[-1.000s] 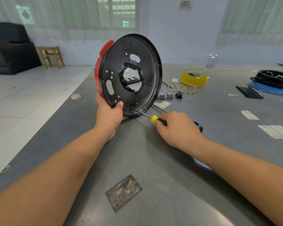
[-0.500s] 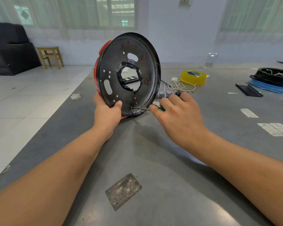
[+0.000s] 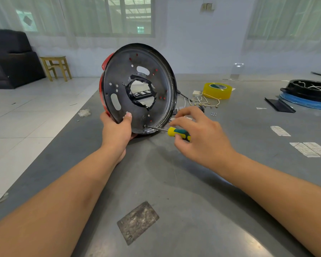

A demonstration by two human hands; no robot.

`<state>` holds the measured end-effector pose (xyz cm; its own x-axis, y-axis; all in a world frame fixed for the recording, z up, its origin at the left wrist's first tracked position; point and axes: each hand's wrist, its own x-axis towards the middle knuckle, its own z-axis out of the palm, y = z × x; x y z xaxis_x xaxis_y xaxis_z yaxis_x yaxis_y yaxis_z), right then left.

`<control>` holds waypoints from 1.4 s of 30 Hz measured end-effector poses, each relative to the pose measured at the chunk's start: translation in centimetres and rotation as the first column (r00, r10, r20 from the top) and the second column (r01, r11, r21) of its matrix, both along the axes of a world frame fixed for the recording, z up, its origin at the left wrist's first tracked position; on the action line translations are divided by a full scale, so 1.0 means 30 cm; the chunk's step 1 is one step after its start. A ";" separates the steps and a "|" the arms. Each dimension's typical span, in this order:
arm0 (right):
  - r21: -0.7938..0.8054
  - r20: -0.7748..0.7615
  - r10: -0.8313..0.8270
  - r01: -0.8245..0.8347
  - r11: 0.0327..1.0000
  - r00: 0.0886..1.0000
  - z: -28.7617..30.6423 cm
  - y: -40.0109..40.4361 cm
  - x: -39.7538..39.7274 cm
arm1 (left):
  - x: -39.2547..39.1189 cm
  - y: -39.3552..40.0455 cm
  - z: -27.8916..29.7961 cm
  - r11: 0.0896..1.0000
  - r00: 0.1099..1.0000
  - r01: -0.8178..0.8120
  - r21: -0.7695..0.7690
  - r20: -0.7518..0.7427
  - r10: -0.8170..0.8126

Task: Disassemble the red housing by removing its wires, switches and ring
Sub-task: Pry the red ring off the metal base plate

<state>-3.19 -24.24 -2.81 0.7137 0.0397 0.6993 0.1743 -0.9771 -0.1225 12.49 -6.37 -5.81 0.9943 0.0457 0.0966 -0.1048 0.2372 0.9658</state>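
— Two hands are seen at the centre of the frame. How is the round red housing with the black metal plate (image 3: pixel 139 88) kept?

— It is stood on its edge on the grey metal table (image 3: pixel 193 201), just above the middle of the frame, its black face turned toward the camera. It is gripped at the lower left rim by the left hand (image 3: pixel 116 130), the thumb laid on the black face and the fingers wrapped behind.

— And the right hand (image 3: pixel 202 134)?

— A screwdriver with a yellow and green handle (image 3: pixel 178 133) is held in it, pinched between thumb and fingertips while the other fingers are spread loosely. The steel tip is set against a small hole near the bottom of the plate — whether a screw sits there cannot be told.

— What lies behind?

— A roll of yellow tape (image 3: pixel 217 90) is seen at centre right, with loose pale wires and small parts (image 3: pixel 204 102) just beside it. A black round part on a blue ring (image 3: pixel 308 95) is placed at the right edge, and a wooden stool (image 3: pixel 56 67) at the upper left.
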 end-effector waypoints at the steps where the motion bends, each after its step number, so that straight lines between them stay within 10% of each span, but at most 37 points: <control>1: 0.132 0.017 0.043 -0.045 0.990 0.999 -0.005 0.001 0.002 | 0.002 0.001 -0.001 1.000 1.000 -0.005 0.006 0.004 0.005; 5: 0.579 0.049 0.054 -0.072 0.812 0.997 -0.008 -0.017 0.013 | 0.008 -0.001 -0.004 1.000 1.000 -0.021 0.000 0.006 0.021; 7: 0.845 0.069 0.146 -0.136 0.517 0.987 0.000 -0.017 0.016 | 0.008 -0.002 -0.006 1.000 1.000 -0.025 0.000 0.007 0.025; 11: 0.939 0.199 0.217 -0.249 0.238 0.956 -0.003 -0.013 0.019 | 0.004 -0.001 -0.008 1.000 1.000 -0.010 -0.015 0.014 0.010; 25: 0.525 -0.030 -0.021 0.034 0.850 0.999 -0.012 -0.063 0.019 | -0.011 -0.004 0.005 1.000 1.000 -0.017 -0.020 -0.008 0.017; 35: 0.172 0.003 -0.095 0.093 0.981 0.995 -0.007 -0.074 0.001 | -0.005 -0.006 -0.003 0.999 1.000 -0.013 -0.041 0.003 0.013; 42: 0.232 0.029 0.043 -0.049 0.972 0.999 -0.006 -0.065 -0.012 | 0.000 -0.005 -0.006 1.000 1.000 -0.014 -0.025 0.006 0.014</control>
<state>-3.56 -26.18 -2.99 0.6982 -0.0936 0.7097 0.2237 -0.9133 -0.3405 12.48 -6.52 -6.00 0.9929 0.0618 0.1014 -0.1141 0.2596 0.9590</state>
